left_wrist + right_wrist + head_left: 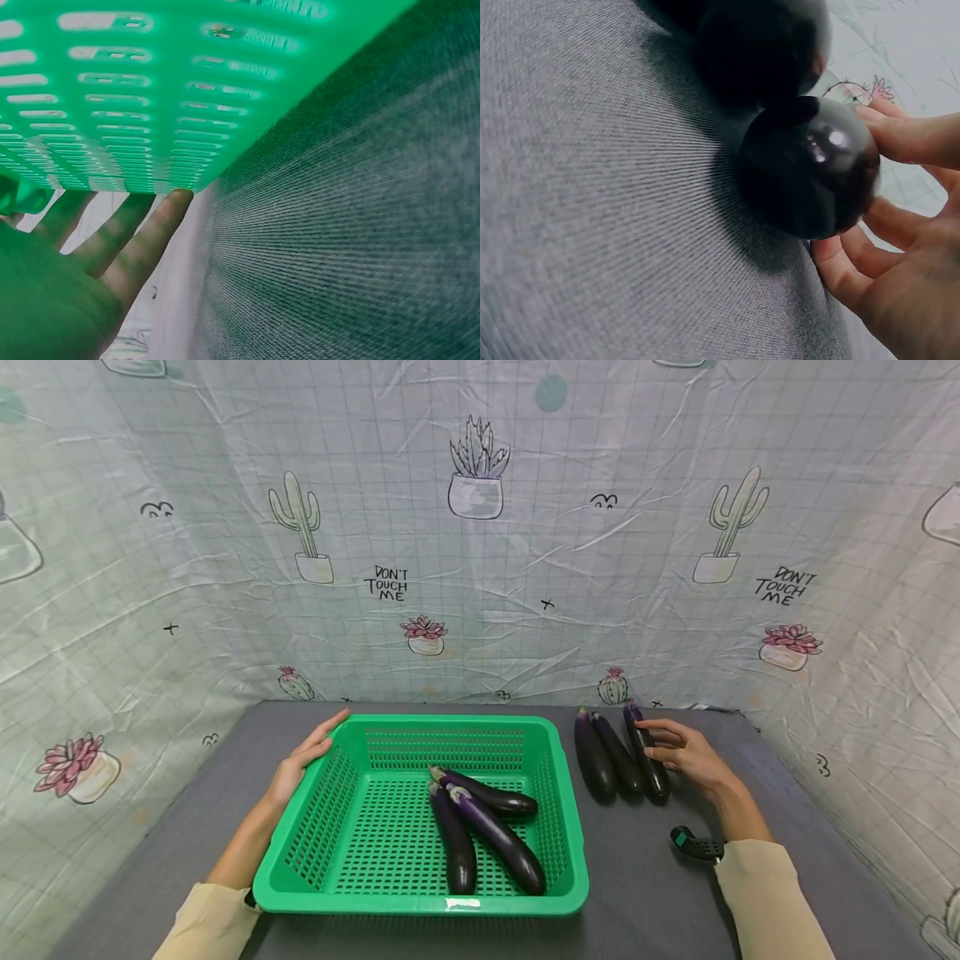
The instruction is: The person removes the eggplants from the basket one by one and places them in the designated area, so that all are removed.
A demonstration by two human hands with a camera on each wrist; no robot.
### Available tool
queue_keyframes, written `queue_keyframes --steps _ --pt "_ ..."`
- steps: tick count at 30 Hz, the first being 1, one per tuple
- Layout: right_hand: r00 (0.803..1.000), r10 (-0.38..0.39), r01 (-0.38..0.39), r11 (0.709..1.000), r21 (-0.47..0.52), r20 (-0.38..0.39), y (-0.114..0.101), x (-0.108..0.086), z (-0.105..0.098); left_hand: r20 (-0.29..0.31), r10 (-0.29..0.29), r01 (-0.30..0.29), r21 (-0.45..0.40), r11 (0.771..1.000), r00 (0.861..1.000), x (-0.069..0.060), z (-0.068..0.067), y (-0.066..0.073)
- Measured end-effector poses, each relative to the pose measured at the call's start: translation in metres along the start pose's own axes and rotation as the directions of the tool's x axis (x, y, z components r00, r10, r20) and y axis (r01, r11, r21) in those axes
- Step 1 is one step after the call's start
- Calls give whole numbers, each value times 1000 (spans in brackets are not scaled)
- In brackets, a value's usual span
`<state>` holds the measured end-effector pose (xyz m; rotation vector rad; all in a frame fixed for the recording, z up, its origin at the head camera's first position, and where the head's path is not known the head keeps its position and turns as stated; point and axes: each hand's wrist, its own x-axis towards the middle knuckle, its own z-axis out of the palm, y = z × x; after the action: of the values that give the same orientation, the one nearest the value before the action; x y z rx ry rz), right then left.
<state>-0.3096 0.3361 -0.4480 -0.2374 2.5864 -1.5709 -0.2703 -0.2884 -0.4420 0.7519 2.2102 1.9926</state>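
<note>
My right hand (693,764) grips a dark purple eggplant (657,783) on the table, right of the basket. In the right wrist view, the thumb and fingers lie on opposite sides of the eggplant's rounded end (810,176). Close to its left lie two more eggplants (596,768), stems toward the back. My left hand (287,772) rests against the left side of a green plastic basket (420,906), fingers extended along the outer wall (150,240). Inside the basket, three eggplants (504,843) lie toward the right, their stem ends together.
A grey cloth (622,877) covers the table. Behind and on both sides hangs a pale curtain (480,568) printed with potted cacti. A black strap-like device (696,845) sits by the right wrist.
</note>
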Motion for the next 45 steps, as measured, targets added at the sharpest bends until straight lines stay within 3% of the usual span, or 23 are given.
queue_keyframes --steps 10,17,26,32,40,45 --pt "1000 4 -3 999 -48 10 -3 4 5 28 4 -2 -80 997 1000 -1 -1 0" --pt "999 21 -19 997 -69 29 -1 6 4 -6 -13 13 11 1000 1000 0 0 0" --pt "999 40 -37 996 -82 37 -7 5 5 -7 -16 16 -2 1000 1000 0 0 0" --pt "998 51 -45 988 -146 37 -11 4 6 -23 3 -2 49 999 1000 2 0 1" --pt "999 44 -39 989 -144 28 -10 5 5 5 3 -3 -26 1000 1000 1 -1 -1" --pt "998 39 -33 991 -130 40 -9 5 3 6 14 -14 -26 1000 1000 1 -1 -2"
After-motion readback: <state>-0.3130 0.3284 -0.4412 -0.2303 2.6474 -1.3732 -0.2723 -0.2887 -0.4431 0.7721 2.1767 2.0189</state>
